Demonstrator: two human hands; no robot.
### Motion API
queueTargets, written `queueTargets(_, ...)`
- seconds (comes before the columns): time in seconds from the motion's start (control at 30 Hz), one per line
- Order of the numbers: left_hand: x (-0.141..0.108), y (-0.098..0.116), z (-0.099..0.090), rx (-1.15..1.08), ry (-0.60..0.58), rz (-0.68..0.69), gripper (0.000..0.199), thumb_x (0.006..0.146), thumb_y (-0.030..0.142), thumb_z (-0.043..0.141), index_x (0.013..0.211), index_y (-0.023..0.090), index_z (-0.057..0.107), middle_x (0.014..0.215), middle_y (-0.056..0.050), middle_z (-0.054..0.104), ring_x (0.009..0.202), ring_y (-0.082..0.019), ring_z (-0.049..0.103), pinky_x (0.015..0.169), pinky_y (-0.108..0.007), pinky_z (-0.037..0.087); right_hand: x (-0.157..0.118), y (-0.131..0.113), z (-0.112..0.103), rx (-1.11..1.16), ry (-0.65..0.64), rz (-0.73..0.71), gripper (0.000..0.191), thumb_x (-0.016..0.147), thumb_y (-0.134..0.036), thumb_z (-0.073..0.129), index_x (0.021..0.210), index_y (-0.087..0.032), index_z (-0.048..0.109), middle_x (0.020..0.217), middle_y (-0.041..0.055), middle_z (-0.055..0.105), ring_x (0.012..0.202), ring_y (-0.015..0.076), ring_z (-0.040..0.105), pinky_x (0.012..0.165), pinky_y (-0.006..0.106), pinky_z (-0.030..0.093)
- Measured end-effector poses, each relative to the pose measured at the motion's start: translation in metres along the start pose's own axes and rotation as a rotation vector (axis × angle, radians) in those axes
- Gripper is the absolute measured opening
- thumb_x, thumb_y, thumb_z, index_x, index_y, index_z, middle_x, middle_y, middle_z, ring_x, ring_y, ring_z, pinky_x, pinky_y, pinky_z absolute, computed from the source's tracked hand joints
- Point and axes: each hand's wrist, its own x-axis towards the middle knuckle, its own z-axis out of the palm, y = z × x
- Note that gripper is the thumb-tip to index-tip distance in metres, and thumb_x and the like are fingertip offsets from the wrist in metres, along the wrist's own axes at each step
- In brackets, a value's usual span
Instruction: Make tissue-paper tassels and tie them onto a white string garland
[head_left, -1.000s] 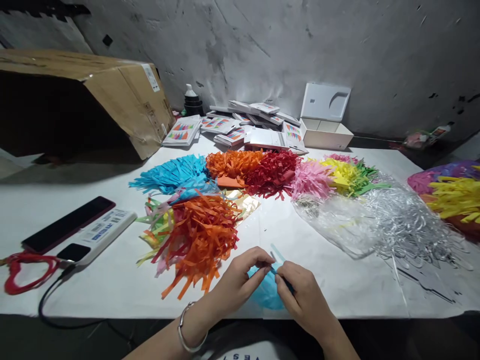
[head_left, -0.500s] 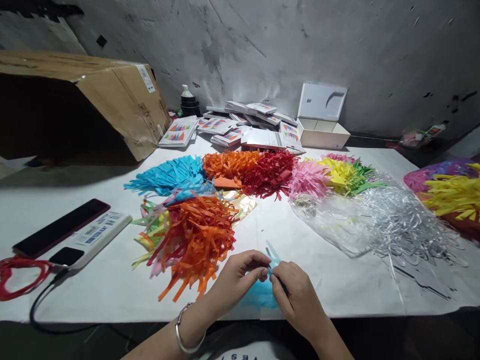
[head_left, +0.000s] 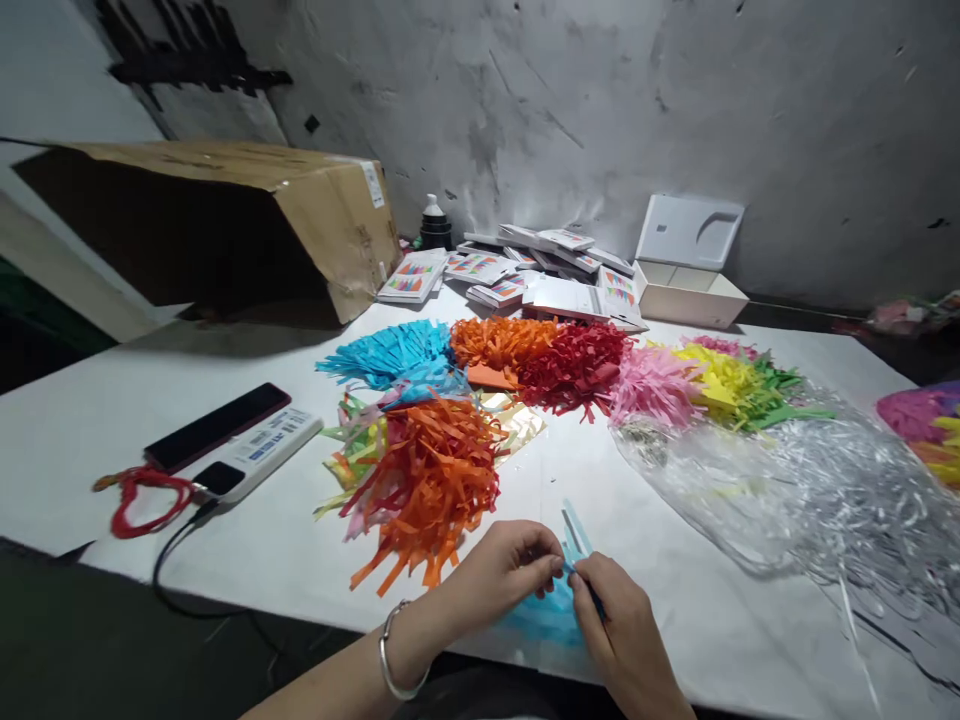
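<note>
We've got both hands working close together at the near edge of the table point(head_left: 645, 540). Left hand point(head_left: 514, 570), with a bracelet point(head_left: 391, 650) on the wrist, has thumb and fingertips pinched on the blue paper point(head_left: 551, 615). Right hand point(head_left: 619, 620) has a narrow pinch on it too, fingertips just beside the left's. The paper sits right between and under our hands, with thin strips poking up past the fingers toward 12 o'clock; the part below is pretty blurry.

Taking the hands as the clock's centre, our loose orange pile point(head_left: 431, 480) is near at 10, and gold foil point(head_left: 525, 425) lies at 11. Further out there's a row of fringed bundles: blue bundle point(head_left: 390, 352) between 10 and 11, orange bundle point(head_left: 502, 342) at 11, red bundle point(head_left: 577, 368) at 12, pink bundle point(head_left: 656, 385) at 1, then yellow bundle point(head_left: 724, 380) just right of that. Clear bag point(head_left: 697, 485) is at 2, silver strands point(head_left: 862, 510) near 3.

Over at 9 to 10 we have a phone point(head_left: 217, 427) against a power bank point(head_left: 262, 455), plus a red cord point(head_left: 150, 500).

Way back: carton point(head_left: 341, 230) between 10 and 11, packets point(head_left: 555, 290) piled at 12, open white box point(head_left: 690, 297) at 1.
</note>
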Motion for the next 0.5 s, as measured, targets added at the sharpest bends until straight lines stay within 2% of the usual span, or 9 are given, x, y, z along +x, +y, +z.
queueTargets(0.07,-0.003,-0.001,-0.002,0.160,0.013,0.072,0.011,0.085,0.022,0.061,0.082,0.016,0.069,0.071,0.000,0.065,0.063,-0.012,0.058,0.060,-0.021,0.045,-0.004,0.006,0.004,0.004,-0.004,-0.016,0.023,0.101,-0.021,0.040,0.085,-0.023,0.056,0.074,0.0005,0.060,0.067,0.0162,0.060,0.061,0.026,0.047)
queueTargets(0.2,-0.008,-0.005,-0.006,0.312,0.025,0.184,0.013,0.080,0.015,0.060,0.086,0.017,0.071,0.079,-0.002,0.068,0.068,-0.013,0.059,0.064,-0.021,0.047,-0.011,0.017,0.014,-0.008,-0.021,-0.077,0.019,0.100,-0.023,0.044,0.088,-0.023,0.059,0.072,0.0007,0.063,0.066,0.0162,0.064,0.059,0.024,0.051)
queueTargets(0.27,-0.009,-0.008,-0.008,0.339,0.034,0.213,0.015,0.078,0.013,0.060,0.086,0.017,0.071,0.078,-0.002,0.068,0.068,-0.013,0.058,0.064,-0.021,0.046,-0.013,0.022,0.018,0.003,-0.009,-0.085,0.019,0.101,-0.026,0.045,0.092,-0.023,0.061,0.074,0.0017,0.065,0.067,0.0169,0.066,0.060,0.025,0.053)
queueTargets(0.37,-0.011,-0.013,-0.010,0.387,0.063,0.272,0.016,0.078,0.014,0.058,0.089,0.018,0.070,0.079,-0.002,0.068,0.067,-0.013,0.057,0.063,-0.021,0.046,-0.008,0.025,0.023,0.029,0.001,-0.084,0.021,0.102,-0.033,0.045,0.109,-0.024,0.063,0.090,0.0057,0.071,0.081,0.0197,0.070,0.071,0.028,0.058)
queueTargets(0.43,-0.013,-0.013,-0.012,0.448,0.081,0.322,0.015,0.082,0.015,0.056,0.090,0.018,0.069,0.080,-0.003,0.068,0.068,-0.014,0.058,0.064,-0.022,0.045,0.000,0.023,0.023,0.031,-0.010,-0.135,0.021,0.101,-0.033,0.049,0.116,-0.025,0.061,0.097,0.0065,0.072,0.088,0.0207,0.071,0.076,0.029,0.058)
queueTargets(0.5,-0.015,-0.012,-0.016,0.511,0.093,0.365,0.014,0.084,0.017,0.055,0.089,0.018,0.068,0.080,-0.003,0.068,0.069,-0.015,0.057,0.065,-0.022,0.044,0.012,0.018,0.022,0.026,-0.040,-0.221,0.016,0.099,-0.028,0.053,0.113,-0.026,0.062,0.093,0.0045,0.072,0.085,0.0198,0.071,0.074,0.028,0.058)
